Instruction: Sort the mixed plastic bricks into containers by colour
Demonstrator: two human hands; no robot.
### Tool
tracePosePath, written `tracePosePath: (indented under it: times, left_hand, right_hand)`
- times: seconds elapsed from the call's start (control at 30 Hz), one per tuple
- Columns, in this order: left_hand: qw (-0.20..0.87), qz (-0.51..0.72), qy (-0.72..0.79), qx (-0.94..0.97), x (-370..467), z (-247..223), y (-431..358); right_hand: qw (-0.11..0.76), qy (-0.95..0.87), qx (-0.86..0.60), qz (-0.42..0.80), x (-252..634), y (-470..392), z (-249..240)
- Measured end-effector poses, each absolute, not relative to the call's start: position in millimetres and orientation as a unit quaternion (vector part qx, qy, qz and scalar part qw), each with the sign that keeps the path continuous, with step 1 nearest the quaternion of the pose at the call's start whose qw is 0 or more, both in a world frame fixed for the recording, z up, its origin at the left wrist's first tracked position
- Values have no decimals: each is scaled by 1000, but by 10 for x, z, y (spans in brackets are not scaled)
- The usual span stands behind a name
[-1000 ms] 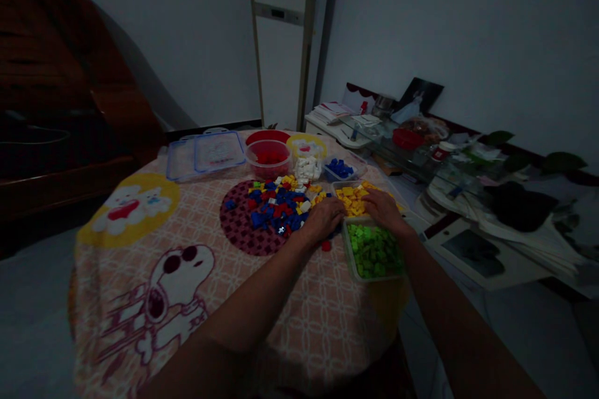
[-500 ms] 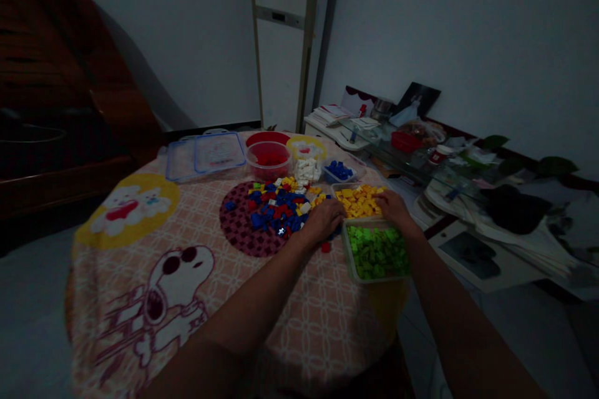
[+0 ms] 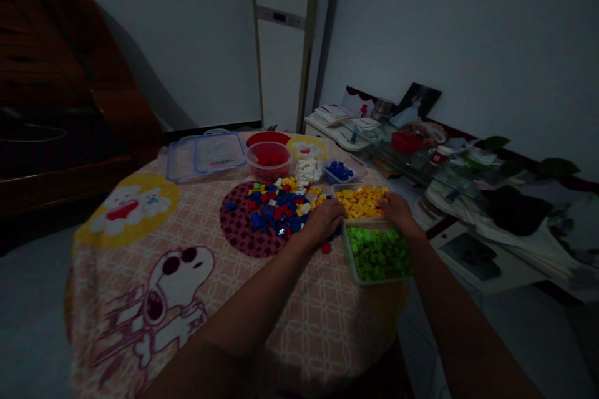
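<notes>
A pile of mixed toy building bricks [image 3: 276, 206] in blue, red, yellow and white lies on the cloth. At its right edge my left hand [image 3: 326, 221] is closed, fingers curled against the near left side of a plastic box of yellow bricks [image 3: 358, 201]; what they hold is hidden. My right hand [image 3: 397, 212] is closed at the right rim of that same box, fingertips at the yellow bricks. Just nearer stands a box of green bricks [image 3: 378, 252], below both hands. One red brick [image 3: 326, 249] lies loose left of the green box.
Behind the pile are a round tub of red bricks [image 3: 269, 162], white bricks [image 3: 307, 170] and a box of blue bricks [image 3: 338, 171]. Clear blue-edged lids [image 3: 206, 154] lie at the back left of the patterned tablecloth [image 3: 253, 318]. A cluttered glass shelf [image 3: 416, 165] stands right.
My right hand has shifted very slightly to the right. My left hand stays in place, and the brick pile looks the same.
</notes>
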State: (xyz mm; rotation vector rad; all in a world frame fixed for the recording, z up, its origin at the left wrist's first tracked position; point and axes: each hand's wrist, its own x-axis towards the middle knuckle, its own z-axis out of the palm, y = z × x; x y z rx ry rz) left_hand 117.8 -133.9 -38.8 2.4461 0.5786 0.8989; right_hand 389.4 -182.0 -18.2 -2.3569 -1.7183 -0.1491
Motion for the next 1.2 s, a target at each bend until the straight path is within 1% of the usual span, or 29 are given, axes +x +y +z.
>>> tracePosePath:
  times: [0.17, 0.27, 0.4, 0.6, 0.83, 0.93, 1.2]
  left_hand:
    - [224, 321, 210, 896, 1182, -373, -1341]
    - [220, 328, 213, 894, 1179, -375, -1342]
    - [222, 330, 214, 892, 1175, -389, -1339]
    - [227, 329, 210, 892, 1177, -397, -1334]
    - [222, 334, 211, 891, 1180, -409, -1332]
    - [222, 339, 206, 891, 1178, -408, -1336]
    - [226, 336, 210, 890, 1175, -412, -1329]
  right_hand:
    - [108, -632, -762, -87, 3727, -1736, -168]
    - [85, -663, -739, -84, 3591, -1680, -171]
    - [55, -636, -765, -88, 3563, -1657, -131]
    - [69, -604, -789, -84, 3723, -1770, -69]
    - [60, -586, -805, -67, 3701, -1988, -164]
    - [62, -565, -820, -65, 3677, -1972, -168]
    - [52, -598, -798, -59, 3678, -1865, -154]
